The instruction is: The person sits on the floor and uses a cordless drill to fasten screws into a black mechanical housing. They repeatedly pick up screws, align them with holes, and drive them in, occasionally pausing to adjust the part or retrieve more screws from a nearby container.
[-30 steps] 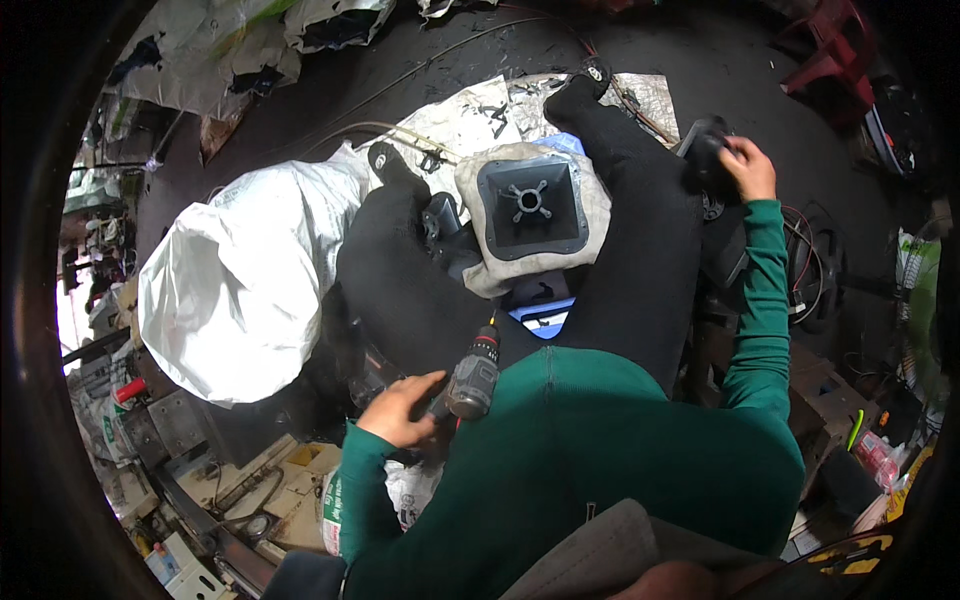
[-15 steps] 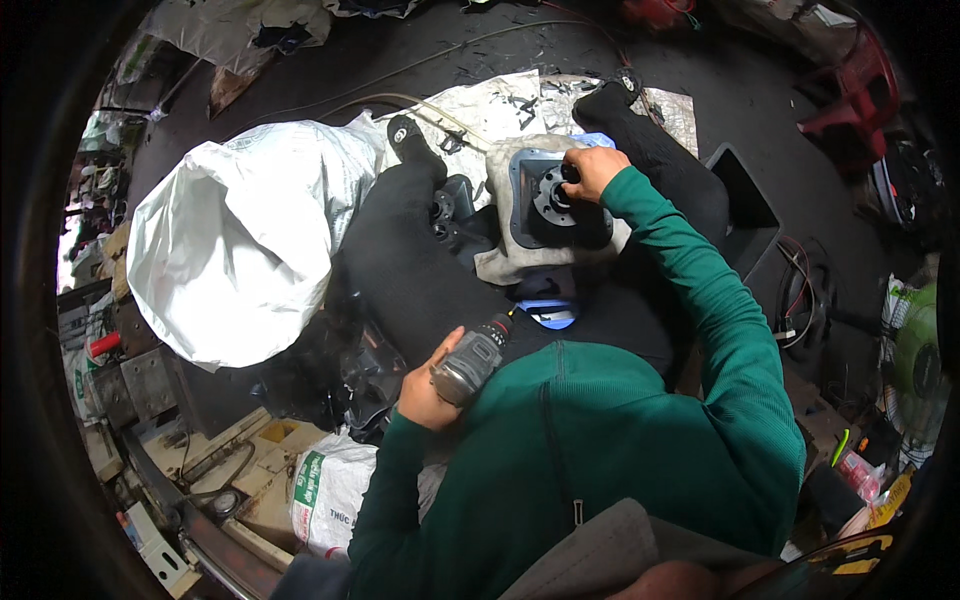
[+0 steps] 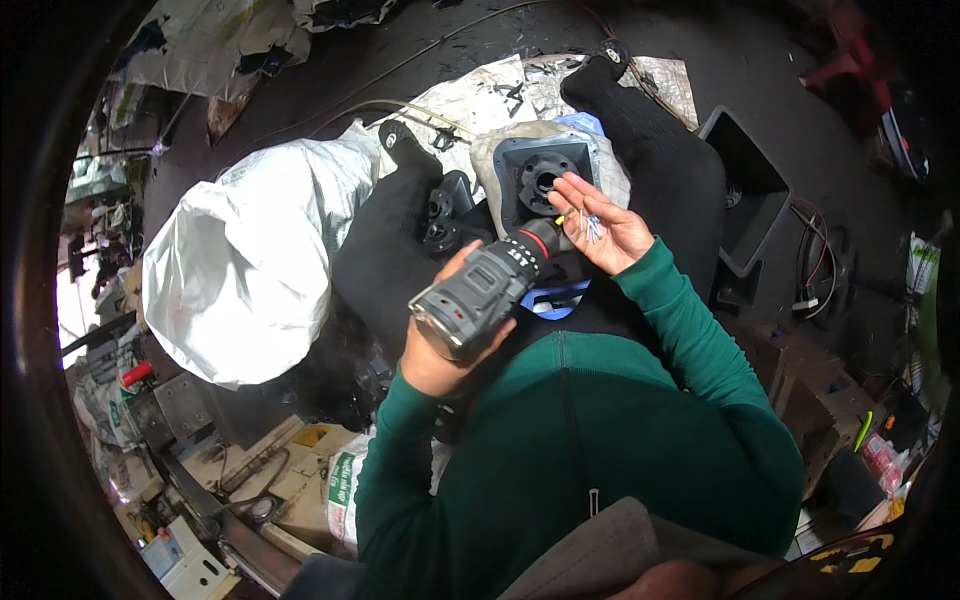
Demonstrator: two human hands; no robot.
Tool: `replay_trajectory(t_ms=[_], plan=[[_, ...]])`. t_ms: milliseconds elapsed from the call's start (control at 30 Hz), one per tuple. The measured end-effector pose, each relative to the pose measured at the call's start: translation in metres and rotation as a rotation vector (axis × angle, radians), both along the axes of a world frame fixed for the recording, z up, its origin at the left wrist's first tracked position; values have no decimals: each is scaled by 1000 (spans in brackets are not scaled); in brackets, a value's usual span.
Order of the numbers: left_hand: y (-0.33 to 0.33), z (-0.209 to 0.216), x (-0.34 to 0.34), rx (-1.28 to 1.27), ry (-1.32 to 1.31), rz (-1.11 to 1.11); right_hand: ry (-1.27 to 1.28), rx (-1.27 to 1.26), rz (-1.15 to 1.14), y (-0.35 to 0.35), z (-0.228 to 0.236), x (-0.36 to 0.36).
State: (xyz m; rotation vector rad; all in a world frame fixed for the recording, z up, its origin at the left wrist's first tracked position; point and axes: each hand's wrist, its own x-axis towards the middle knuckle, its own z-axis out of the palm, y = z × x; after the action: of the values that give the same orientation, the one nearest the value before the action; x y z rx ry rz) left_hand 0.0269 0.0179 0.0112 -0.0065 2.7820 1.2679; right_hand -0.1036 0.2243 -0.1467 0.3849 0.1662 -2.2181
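Observation:
My left hand (image 3: 432, 358) is wrapped round a grey and black cordless drill (image 3: 478, 296), its nose pointing up and right toward my right hand. Palm up and fingers stretched, my right hand (image 3: 622, 240) cradles several small silvery screws (image 3: 591, 228). Just beyond it, between my legs, sits a black square-rimmed plastic housing (image 3: 508, 172) with a round, holed hub (image 3: 540, 182) inside. A pale cloth (image 3: 612, 178) lies around the housing. Partly hidden behind the drill and my right hand is a blue container (image 3: 565, 300) at my lap.
A large white sack (image 3: 240, 260) stands at my left. Other black moulded parts (image 3: 440, 222) lie by my left leg, and a black box-shaped part (image 3: 750, 190) is beyond my right leg. A hose (image 3: 420, 106) and a light sheet (image 3: 655, 85) are on the floor.
My right hand has left the housing's hub and turned palm up nearer me, now showing screws. The drill has risen from my lap and moved right, toward that hand.

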Motion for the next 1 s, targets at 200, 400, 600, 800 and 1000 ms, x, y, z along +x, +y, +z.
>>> replay_trajectory(t_ms=[200,400,600,800,1000], plan=[[14,-5,-12,-156,74,-137,9,-54,-20,4,3,-2],[15,4,-18,12,-80,-17,87,-63,69,8,5,-1],[9,16,-16,-26,-102,-37,136,20,96,12,13,-2],[-1,23,-4,86,-139,52,71,94,189,11,9,7],[-7,19,7,208,-162,119,194,253,238,14,5,8]])
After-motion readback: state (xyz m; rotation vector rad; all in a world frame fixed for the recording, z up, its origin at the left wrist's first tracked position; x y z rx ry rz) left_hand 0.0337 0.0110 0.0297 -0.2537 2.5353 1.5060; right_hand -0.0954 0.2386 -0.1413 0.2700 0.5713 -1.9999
